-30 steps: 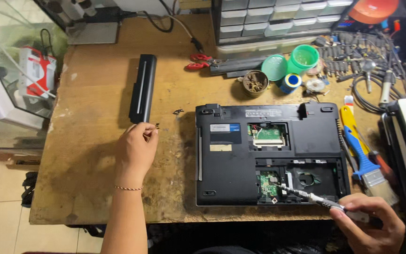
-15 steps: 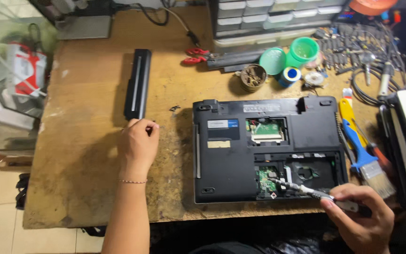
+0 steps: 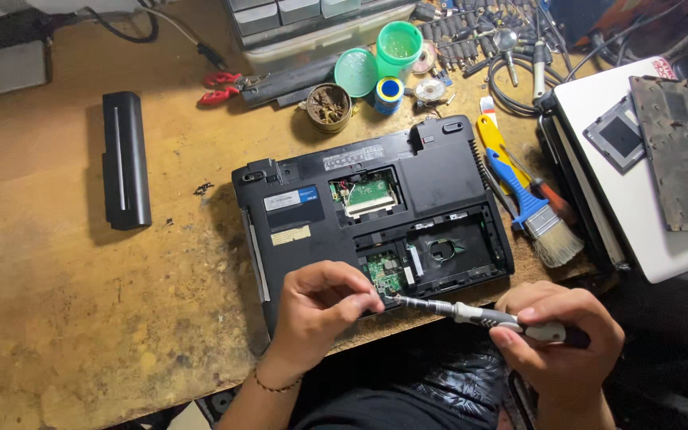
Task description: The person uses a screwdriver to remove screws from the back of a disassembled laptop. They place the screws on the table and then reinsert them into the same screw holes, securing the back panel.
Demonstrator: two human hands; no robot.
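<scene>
A black laptop (image 3: 296,223) lies upside down on the wooden bench, its bottom covers off and green circuit boards showing. My right hand (image 3: 560,341) grips a silver screwdriver (image 3: 471,314) whose tip points at the small green board (image 3: 384,275) near the laptop's front edge. My left hand (image 3: 322,306) rests on the laptop's front edge, fingers pinched around the screwdriver's tip. Whether a screw is between the fingertips is hidden.
A long black battery pack (image 3: 125,159) lies at the left. Red pliers (image 3: 220,87), a tin of screws (image 3: 328,106), green lids (image 3: 356,72) and tape sit behind the laptop. A blue brush (image 3: 531,211) and yellow tool lie right, beside a white laptop (image 3: 639,183) carrying removed covers.
My left hand has moved from the bare bench near the battery pack over to the laptop's front edge and now pinches at the screwdriver tip. The camera view has shifted closer.
</scene>
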